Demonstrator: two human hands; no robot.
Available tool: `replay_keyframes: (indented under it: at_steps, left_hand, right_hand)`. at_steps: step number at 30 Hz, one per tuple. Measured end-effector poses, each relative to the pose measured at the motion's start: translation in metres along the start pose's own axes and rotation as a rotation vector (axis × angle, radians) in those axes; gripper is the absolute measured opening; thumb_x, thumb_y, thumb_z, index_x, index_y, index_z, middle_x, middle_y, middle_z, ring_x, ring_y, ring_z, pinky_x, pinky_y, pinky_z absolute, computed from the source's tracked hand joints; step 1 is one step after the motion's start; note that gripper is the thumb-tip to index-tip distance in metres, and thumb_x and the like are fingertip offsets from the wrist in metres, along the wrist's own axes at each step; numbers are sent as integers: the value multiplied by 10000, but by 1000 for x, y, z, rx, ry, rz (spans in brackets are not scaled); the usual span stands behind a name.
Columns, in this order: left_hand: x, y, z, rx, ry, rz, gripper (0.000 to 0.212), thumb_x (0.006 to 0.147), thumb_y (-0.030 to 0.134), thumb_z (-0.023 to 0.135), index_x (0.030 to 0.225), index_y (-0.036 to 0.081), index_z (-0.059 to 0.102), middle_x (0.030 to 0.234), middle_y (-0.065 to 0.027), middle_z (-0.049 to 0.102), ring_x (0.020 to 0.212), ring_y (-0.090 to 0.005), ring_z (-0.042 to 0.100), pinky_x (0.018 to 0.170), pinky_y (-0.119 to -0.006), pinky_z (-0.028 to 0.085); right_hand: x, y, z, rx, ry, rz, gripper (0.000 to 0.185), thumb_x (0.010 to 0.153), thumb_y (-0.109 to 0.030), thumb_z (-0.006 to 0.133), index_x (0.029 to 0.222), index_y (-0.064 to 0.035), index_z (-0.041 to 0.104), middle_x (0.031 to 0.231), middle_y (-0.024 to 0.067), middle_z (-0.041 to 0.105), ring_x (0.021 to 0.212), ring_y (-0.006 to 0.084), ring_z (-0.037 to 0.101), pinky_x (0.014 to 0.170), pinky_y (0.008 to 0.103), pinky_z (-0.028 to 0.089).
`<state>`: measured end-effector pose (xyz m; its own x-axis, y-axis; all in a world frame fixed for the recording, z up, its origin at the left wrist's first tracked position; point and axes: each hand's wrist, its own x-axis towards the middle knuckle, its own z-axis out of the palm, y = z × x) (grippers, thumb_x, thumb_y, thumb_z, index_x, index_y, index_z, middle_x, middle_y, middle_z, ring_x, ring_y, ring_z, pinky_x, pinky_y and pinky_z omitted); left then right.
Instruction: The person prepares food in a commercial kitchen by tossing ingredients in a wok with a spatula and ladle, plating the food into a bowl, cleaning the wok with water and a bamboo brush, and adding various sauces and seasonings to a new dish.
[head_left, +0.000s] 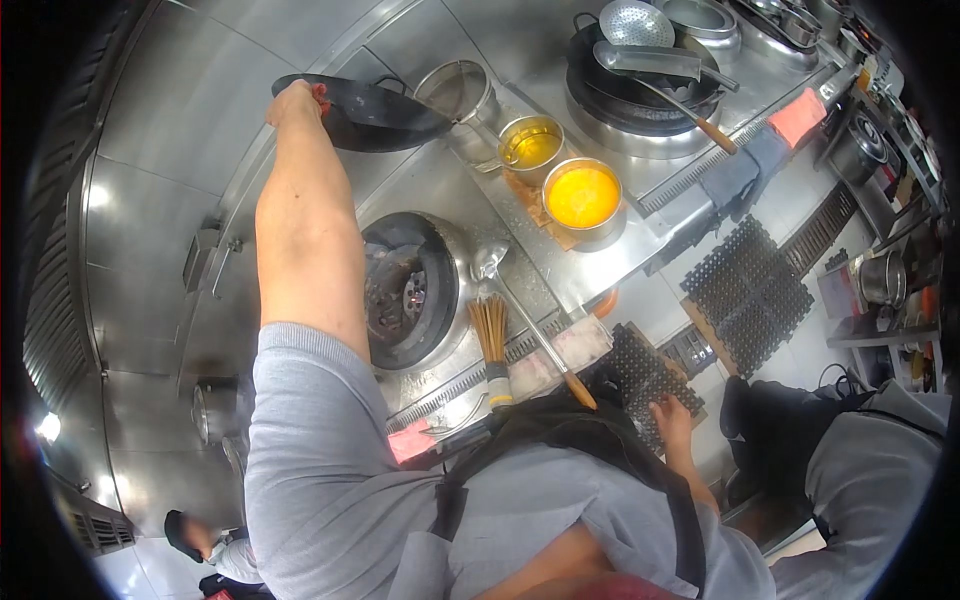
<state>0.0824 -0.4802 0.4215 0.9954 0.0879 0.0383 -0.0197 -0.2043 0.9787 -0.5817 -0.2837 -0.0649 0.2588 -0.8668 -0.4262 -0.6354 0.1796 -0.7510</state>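
Note:
My left hand (296, 105) reaches far forward and grips the rim of a black wok (375, 116) with a red cloth (320, 99). The wok is tilted and lifted off the round stove burner (412, 292). My right hand (673, 420) hangs low beside my dark apron, with nothing visible in it. Between the burner and my body lie a bamboo wok brush (491, 330) and a metal ladle (529, 322) with a wooden handle. A pot of beaten-egg-like yellow liquid (583, 196) and a pot of clear yellow oil (534, 146) stand right of the burner.
A strainer (454, 90) rests over a metal container near the oil. Another wok (645, 97) holds a perforated skimmer (636, 26), a cleaver-like metal tool (652, 60) and a ladle. Folded cloths (577, 345) lie on the stove's front edge. Co-workers (877, 457) are at the right and lower left.

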Motion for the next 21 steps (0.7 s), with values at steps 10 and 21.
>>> replay_keyframes:
  at_steps: [10, 21]
  left_hand:
    - [109, -116, -142, -260, -296, -140, 117, 776, 34, 524, 673, 2, 570, 578, -116, 553, 417, -225, 489, 354, -359, 381]
    - [-40, -343, -376, -571, -120, -399, 198, 711, -3, 515, 853, 126, 564, 727, -26, 538, 562, -186, 502, 475, -317, 424]
  right_hand:
    - [44, -109, 11, -126, -156, -472, 368, 784, -216, 742, 1060, 1, 631, 855, 162, 643, 762, 309, 625, 703, 396, 496]
    - [39, -160, 115, -374, -502, -587, 703, 749, -136, 713, 1360, -18, 386, 880, 231, 638, 819, 391, 623, 752, 460, 493]
